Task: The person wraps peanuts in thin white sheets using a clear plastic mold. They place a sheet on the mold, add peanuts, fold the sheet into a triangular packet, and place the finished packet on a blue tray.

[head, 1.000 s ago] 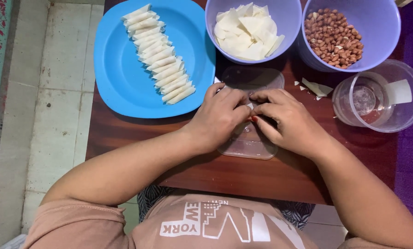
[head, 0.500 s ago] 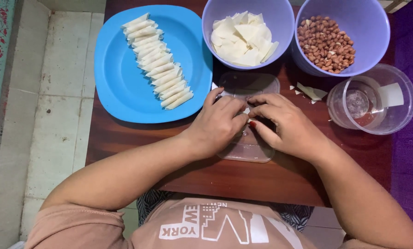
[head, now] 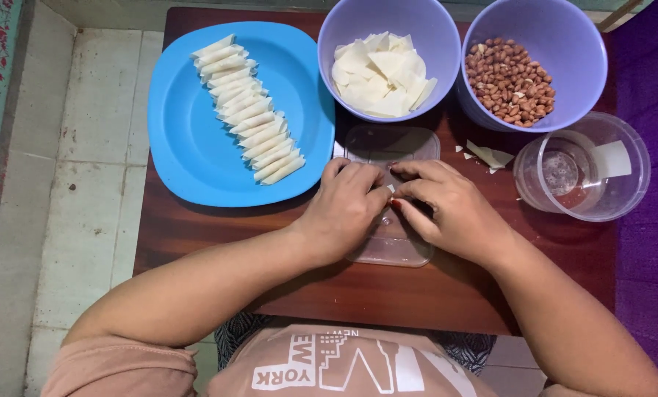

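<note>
My left hand [head: 346, 207] and my right hand [head: 450, 209] meet over a clear plastic lid [head: 392, 147] lying flat on the brown table [head: 196, 235]. Their fingertips pinch a small pale pastry wrapper [head: 391, 190], mostly hidden between the fingers. A row of several rolled white pastry sticks [head: 248, 110] lies on the blue plate [head: 189, 154] to the left. Behind my hands a purple bowl [head: 343, 29] holds cut white wrapper pieces [head: 380, 73]. A second purple bowl [head: 586, 44] holds peanuts [head: 511, 82].
A clear plastic cup [head: 564, 176] with a little liquid stands inside a clear round container [head: 626, 191] at the right. Scraps of wrapper [head: 489, 155] lie beside it. Tiled floor [head: 86, 147] lies left of the table, purple cloth [head: 648, 279] right.
Both hands stay together over the clear lid with small finger movements on the wrapper. The view has shifted slightly; nothing else has moved.
</note>
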